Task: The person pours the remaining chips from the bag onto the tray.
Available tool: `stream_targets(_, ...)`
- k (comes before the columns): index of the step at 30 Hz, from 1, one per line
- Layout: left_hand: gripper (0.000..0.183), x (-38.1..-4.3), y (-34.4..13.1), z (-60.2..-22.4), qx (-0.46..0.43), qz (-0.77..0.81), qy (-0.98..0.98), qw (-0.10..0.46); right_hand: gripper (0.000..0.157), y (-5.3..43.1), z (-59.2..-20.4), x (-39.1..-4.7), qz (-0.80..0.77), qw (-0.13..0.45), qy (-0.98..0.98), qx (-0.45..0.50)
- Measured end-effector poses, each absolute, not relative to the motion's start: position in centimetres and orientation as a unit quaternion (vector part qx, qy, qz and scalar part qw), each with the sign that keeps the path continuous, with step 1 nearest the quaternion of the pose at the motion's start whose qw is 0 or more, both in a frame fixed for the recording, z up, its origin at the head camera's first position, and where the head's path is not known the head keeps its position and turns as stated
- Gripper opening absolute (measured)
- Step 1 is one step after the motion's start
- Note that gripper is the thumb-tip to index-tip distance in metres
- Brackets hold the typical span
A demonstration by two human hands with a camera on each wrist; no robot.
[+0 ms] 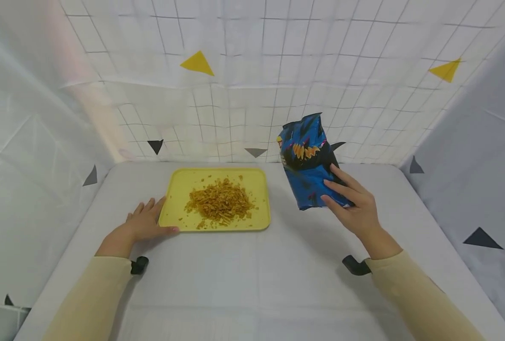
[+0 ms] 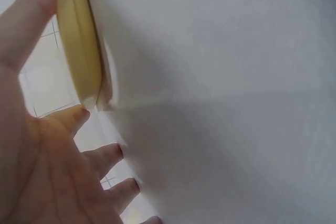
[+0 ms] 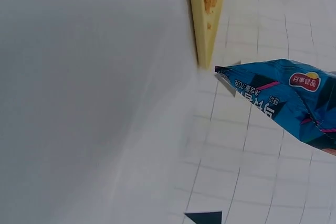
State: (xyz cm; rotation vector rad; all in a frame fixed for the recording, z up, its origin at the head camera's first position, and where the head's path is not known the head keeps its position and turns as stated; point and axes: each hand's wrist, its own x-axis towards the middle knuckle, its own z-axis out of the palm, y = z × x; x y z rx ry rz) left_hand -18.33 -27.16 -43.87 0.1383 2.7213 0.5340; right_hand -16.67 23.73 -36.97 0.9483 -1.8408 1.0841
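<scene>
A yellow tray [image 1: 258,199] lies on the white table, bearing a heap of crumbled golden snack pieces [image 1: 221,201]. My left hand [image 1: 143,225] rests at the tray's front left corner, fingers spread, thumb along the front edge. In the left wrist view, the thumb and index finger touch the side of the tray [image 2: 81,40]. To the right of the tray, my right hand [image 1: 356,206] holds a blue and black snack bag [image 1: 305,161] by its lower right side, raised above the table. A red label shows on the bag [image 3: 278,90] in the right wrist view.
White sheets with a grid pattern and yellow, grey and black triangles form the back wall [image 1: 244,109]. Plain pale sheets hang at both sides. The white tabletop [image 1: 235,279] stretches in front of the tray. Dark camera mounts [image 1: 139,265] sit at both wrists.
</scene>
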Motion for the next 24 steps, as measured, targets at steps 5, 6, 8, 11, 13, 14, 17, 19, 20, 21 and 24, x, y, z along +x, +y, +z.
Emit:
stream_targets(5, 0.121, -18.2, -27.1, -43.7, 0.046, 0.193, 0.962, 0.186, 0.053, 24.7, -36.7, -16.5, 0.422, 0.411, -0.727, 0.352)
stream_targets(6, 0.121, -18.2, -27.1, -43.7, 0.046, 0.193, 0.962, 0.187, 0.053, 24.9, -36.7, -16.5, 0.419, 0.413, -0.729, 0.350)
stream_targets(8, 0.122, -18.2, -27.1, -43.6, 0.045, 0.194, 0.962, 0.189, 0.053, 25.3, -36.9, -16.5, 0.411, 0.417, -0.733, 0.346)
stream_targets(11, 0.122, -18.2, -27.2, -43.6, 0.046, 0.193, 0.962, 0.188, 0.055, 25.9, -37.5, -16.6, 0.395, 0.416, -0.746, 0.339)
stream_targets(13, 0.122, -18.2, -27.2, -43.7, 0.047, 0.192, 0.962, 0.187, 0.056, 26.4, -38.1, -16.7, 0.383, 0.414, -0.756, 0.332)
stream_targets(14, 0.121, -18.2, -27.3, -43.7, 0.047, 0.192, 0.963, 0.186, 0.057, 26.7, -38.5, -16.8, 0.375, 0.413, -0.762, 0.328)
stream_targets(17, 0.121, -18.2, -27.2, -43.6, 0.047, 0.192, 0.963, 0.184, 0.056, 27.4, -39.6, -17.1, 0.356, 0.415, -0.776, 0.315)
stream_targets(19, 0.121, -18.1, -27.2, -43.6, 0.048, 0.193, 0.963, 0.184, 0.054, 27.8, -40.2, -17.2, 0.344, 0.420, -0.782, 0.307)
stream_targets(20, 0.121, -18.1, -27.1, -43.6, 0.048, 0.194, 0.962, 0.184, 0.054, 27.9, -40.3, -17.2, 0.338, 0.422, -0.785, 0.303)
stream_targets(21, 0.121, -18.1, -27.2, -43.6, 0.048, 0.195, 0.962, 0.184, 0.053, 28.0, -40.4, -17.2, 0.336, 0.424, -0.786, 0.300)
stream_targets(24, 0.121, -18.0, -27.2, -43.6, 0.049, 0.194, 0.962, 0.185, 0.051, 28.3, -40.5, -17.0, 0.321, 0.427, -0.792, 0.295)
